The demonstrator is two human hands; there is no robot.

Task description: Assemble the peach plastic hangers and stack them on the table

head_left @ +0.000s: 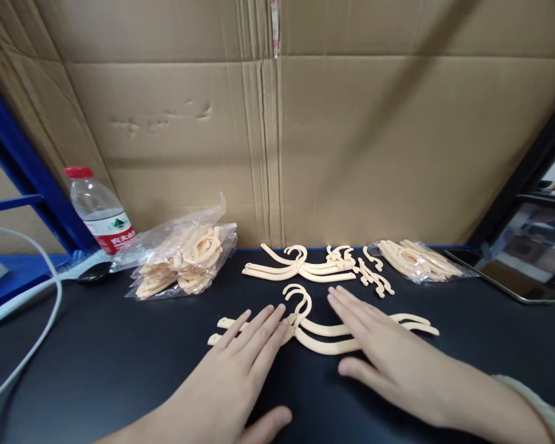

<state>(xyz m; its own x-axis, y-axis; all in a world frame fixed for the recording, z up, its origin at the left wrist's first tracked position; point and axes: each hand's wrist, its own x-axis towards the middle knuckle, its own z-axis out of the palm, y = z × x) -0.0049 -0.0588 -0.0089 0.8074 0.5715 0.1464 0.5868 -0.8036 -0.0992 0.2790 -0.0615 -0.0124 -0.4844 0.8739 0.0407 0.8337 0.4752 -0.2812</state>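
Two cream-coloured clothes hangers point(328, 346) lie one partly over the other on the black table, hooks pointing away from me. My left hand point(234, 376) rests flat over their left arms, fingers stretched forward and hiding part of them. Over the right arms lies my right hand point(388, 357), its fingers extended and its thumb out to the side. Neither hand is closed around anything. Just beyond, another small stack of hangers point(277, 270) lies spread out, with several loose hooks point(374, 277) at its right end.
Clear plastic bags of hanger parts stand at the back left point(180, 262) and back right point(419, 260). A red-capped water bottle point(104, 213) leans at the left, near a white cable point(58, 296). A phone point(504, 277) lies at the right; a cardboard wall point(374, 154) closes the back.
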